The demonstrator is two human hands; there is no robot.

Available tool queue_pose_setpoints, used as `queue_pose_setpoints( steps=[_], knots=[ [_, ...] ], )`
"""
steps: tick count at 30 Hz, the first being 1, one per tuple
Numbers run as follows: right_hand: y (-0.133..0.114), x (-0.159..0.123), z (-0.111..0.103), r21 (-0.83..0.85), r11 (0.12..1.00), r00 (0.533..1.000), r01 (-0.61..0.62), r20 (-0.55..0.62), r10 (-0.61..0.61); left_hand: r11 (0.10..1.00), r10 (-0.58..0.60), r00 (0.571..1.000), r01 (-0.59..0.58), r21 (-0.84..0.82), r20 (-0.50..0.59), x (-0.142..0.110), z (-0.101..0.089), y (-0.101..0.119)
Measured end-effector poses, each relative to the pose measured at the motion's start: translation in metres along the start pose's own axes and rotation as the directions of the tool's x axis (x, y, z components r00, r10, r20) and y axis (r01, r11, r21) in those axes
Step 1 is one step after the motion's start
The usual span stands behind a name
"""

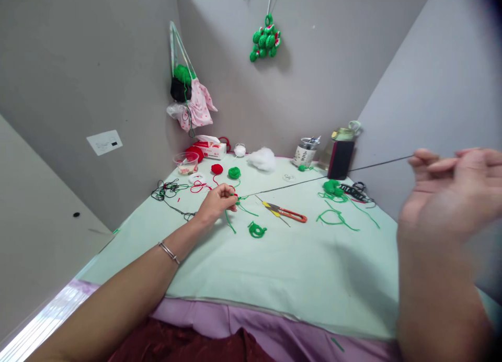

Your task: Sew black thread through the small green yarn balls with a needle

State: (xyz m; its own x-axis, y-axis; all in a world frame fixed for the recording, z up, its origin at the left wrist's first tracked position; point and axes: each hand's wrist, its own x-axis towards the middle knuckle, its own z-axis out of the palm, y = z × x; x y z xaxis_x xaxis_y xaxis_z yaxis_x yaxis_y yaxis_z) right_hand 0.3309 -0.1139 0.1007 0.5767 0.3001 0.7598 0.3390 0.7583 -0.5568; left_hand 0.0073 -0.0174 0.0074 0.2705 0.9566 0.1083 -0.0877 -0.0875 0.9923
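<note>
My left hand (215,205) is closed in a pinch on a small red and green crochet piece (237,197), most of it hidden by the fingers. Green yarn tails (230,222) hang from it onto the table. A thin black yarn (300,185) runs taut from the piece, up and across to the right. My right hand (451,189), raised and partly blurred, grips the far end of that yarn between its fingers; whether a needle is there I cannot tell. Orange-handled thread snips (293,214) lie right of my left hand, crossing a yellow-handled crochet hook (272,209).
A green yarn coil (257,229) lies in front. Behind are red (217,169) and green (234,172) yarn balls, white stuffing (262,159), a tissue box (212,148) and a pen tin (305,153). A phone (340,160) stands upright at right; tangled black yarn (167,190) lies left.
</note>
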Motion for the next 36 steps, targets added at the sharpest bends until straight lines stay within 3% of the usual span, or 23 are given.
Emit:
queue_pose_setpoints(
  steps=[2, 5, 7, 9, 11, 15, 18, 21, 28, 36],
  knots=[
    [0.004, 0.003, -0.005, 0.003, 0.999, 0.998, 0.053, -0.029, -0.053, 1.0, -0.009, 1.0, 0.009, -0.007, 0.009, 0.001, 0.0, -0.001],
    [0.006, 0.002, 0.0, 0.019, 1.0, 1.0, 0.023, 0.017, -0.023, 0.997, -0.034, 0.997, 0.039, -0.069, 0.068, 0.0, 0.0, -0.003],
    [0.005, -0.004, 0.012, -0.001, 0.998, 0.993, -0.059, 0.106, 0.059, 0.991, -0.041, 0.993, 0.055, -0.122, 0.115, -0.002, 0.002, -0.005],
    [0.002, -0.017, 0.026, -0.089, 0.988, 0.956, -0.126, 0.256, 0.145, 0.985, -0.043, 0.987, 0.068, -0.158, 0.155, -0.005, 0.004, -0.006],
    [-0.001, -0.035, 0.039, -0.224, 0.972, 0.88, -0.071, 0.445, 0.166, 0.981, -0.048, 0.981, 0.082, -0.178, 0.187, -0.008, 0.007, -0.005],
    [-0.003, -0.074, 0.056, -0.297, 0.92, 0.655, 0.255, 0.753, 0.062, 0.972, -0.094, 0.966, 0.141, -0.188, 0.24, -0.014, 0.013, -0.002],
    [0.0, -0.093, 0.061, -0.269, 0.868, 0.523, 0.417, 0.852, 0.012, 0.975, -0.123, 0.958, 0.166, -0.151, 0.26, -0.017, 0.015, 0.0],
    [0.005, -0.103, 0.062, -0.257, 0.813, 0.445, 0.522, 0.895, -0.003, 0.977, -0.135, 0.956, 0.173, -0.127, 0.261, -0.018, 0.017, 0.001],
    [0.012, -0.105, 0.06, -0.282, 0.738, 0.385, 0.613, 0.922, 0.033, 0.976, -0.145, 0.954, 0.181, -0.122, 0.261, -0.017, 0.017, 0.0],
    [0.009, -0.106, 0.063, -0.288, 0.799, 0.38, 0.529, 0.921, 0.08, 0.984, -0.118, 0.949, 0.151, -0.092, 0.292, -0.017, 0.015, -0.007]
  ],
)
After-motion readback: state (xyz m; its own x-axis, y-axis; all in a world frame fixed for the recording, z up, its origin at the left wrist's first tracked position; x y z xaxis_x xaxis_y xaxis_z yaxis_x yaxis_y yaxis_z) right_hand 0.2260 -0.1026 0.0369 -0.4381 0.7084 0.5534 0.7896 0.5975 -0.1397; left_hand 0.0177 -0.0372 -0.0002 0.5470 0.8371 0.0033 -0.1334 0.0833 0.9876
